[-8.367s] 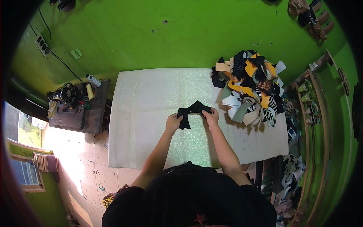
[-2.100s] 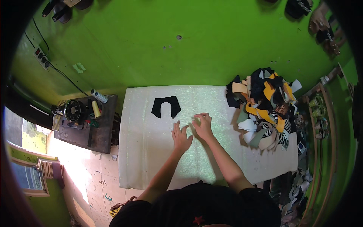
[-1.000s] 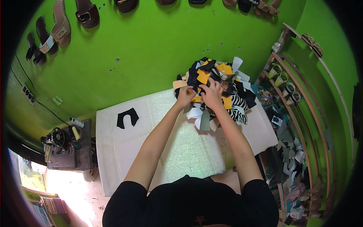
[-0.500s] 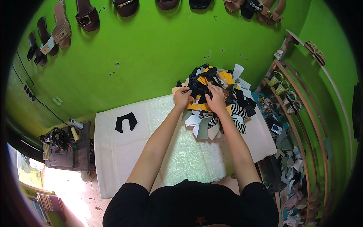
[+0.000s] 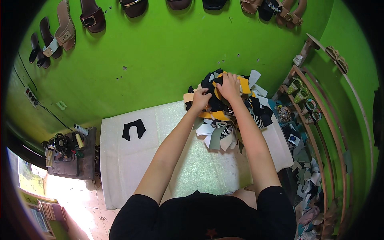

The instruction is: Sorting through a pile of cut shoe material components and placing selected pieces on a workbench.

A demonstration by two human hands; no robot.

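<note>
A heap of cut material scraps (image 5: 216, 137) in black, yellow, white, grey and zebra print lies at the far right of the table, against the wall. My left hand (image 5: 201, 100) is at its left side, fingers closed on the edge of a black scrap (image 5: 216, 105). Higher on the heap, my right hand (image 5: 230, 88) curls its fingers and thumb round scraps; a yellow one (image 5: 217, 91) shows by the thumb. The fingertips are partly hidden among the pieces. Apart from the heap, a black U-shaped cut piece (image 5: 134, 129) lies flat on the left of the table.
A pale sheet covers the table (image 5: 160, 120). Left of it stands a dark sewing machine table (image 5: 72, 156) with thread cones. On the right are a wooden rack (image 5: 320, 148) with shoes and more scraps (image 5: 306, 176) below. Sandals (image 5: 93, 17) hang along the green wall.
My right hand has moved up and farther over the heap. The left hand has shifted right, into the scraps. Some zebra-print pieces have been shifted or covered.
</note>
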